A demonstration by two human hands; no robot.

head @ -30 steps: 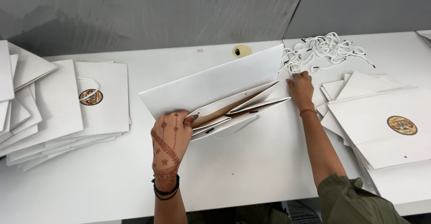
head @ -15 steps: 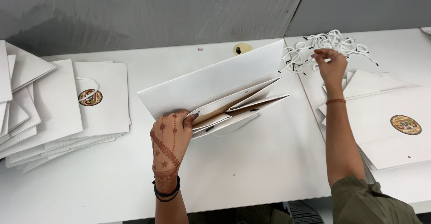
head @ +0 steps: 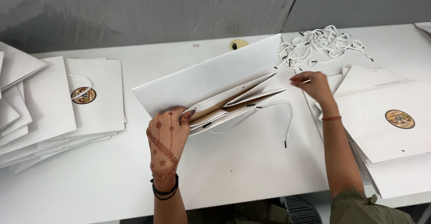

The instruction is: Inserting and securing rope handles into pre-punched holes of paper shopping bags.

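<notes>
At the centre of the frame we see a white paper bag point(head: 211, 82) lying on its side on the white worktop point(head: 251, 170), its mouth opening toward the lower right so the brown inner folds show. The left hand point(head: 168, 132) rests at the bag's lower left corner, fingers curled over the edge of the opening and pinching it. To the right of the bag, the right hand point(head: 314, 84) hovers above the worktop with fingertips drawn together on a thin white cord point(head: 287, 116); the cord trails down to a black tip near the middle of the frame, and its other end runs along the bag's lower edge. In the upper right lies a loose tangle of white cords point(head: 325, 44). A stack of flat white bags point(head: 390, 130) with a round emblem sits at the right edge, and another stack of bags point(head: 67, 107) fills the left. A small roll of tape point(head: 239, 44) lies behind the bag near the grey wall.
</notes>
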